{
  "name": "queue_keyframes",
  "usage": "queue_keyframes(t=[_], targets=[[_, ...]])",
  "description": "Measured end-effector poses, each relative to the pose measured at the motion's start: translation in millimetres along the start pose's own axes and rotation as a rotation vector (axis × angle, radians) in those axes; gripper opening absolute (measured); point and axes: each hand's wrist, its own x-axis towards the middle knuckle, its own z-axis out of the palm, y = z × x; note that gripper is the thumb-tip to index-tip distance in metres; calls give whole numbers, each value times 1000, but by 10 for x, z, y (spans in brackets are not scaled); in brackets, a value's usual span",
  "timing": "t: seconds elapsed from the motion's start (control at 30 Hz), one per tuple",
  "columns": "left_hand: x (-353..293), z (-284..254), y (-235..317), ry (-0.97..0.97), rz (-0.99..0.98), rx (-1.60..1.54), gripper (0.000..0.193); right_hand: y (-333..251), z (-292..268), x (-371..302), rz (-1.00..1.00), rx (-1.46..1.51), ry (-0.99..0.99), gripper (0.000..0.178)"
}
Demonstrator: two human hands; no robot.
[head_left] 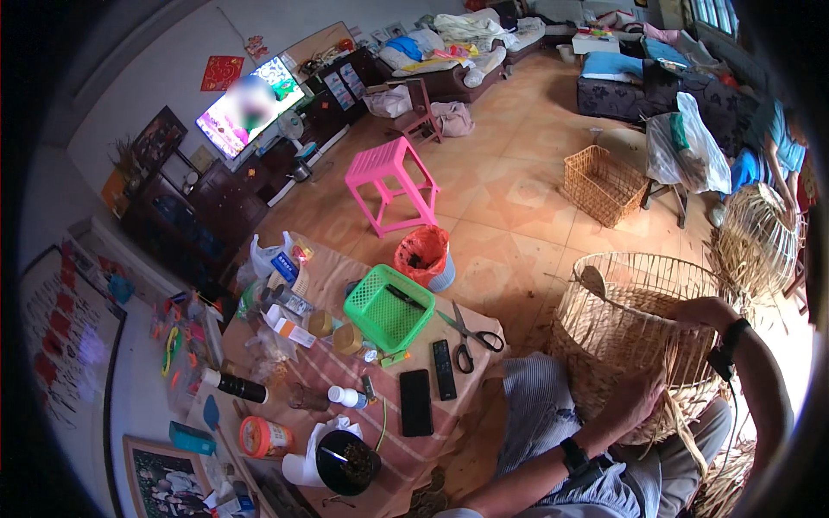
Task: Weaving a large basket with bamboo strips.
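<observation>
A half-woven basket (pixel 596 363) stands against my legs, its lower wall filled with tan plant strips and its upper frame of bare ribs. My left hand (pixel 637 399) is closed on a strip of straw (pixel 670 356) at the near side of the wall. Loose strip ends (pixel 688 436) hang below that hand. Higher up, my right hand (pixel 698 312) reaches over the ribs at the basket's right side. Its fingers are curled and partly hidden by the frame, so what they hold is unclear. Both wrists wear black bands.
Left of me a table holds scissors (pixel 471 335), a phone (pixel 416 403), a remote (pixel 444 369), a green plastic basket (pixel 390 304) and several bottles. Beyond stand a pink stool (pixel 393 177), a lined bin (pixel 425 259) and a wicker basket (pixel 604 183). Another person (pixel 781 147) handles a basket frame at far right.
</observation>
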Motion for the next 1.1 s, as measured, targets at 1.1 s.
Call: queue_keyframes(t=[1.1], targets=[[2, -23, 0, 87, 140, 48, 14, -71, -377, 243, 158, -525, 719, 22]])
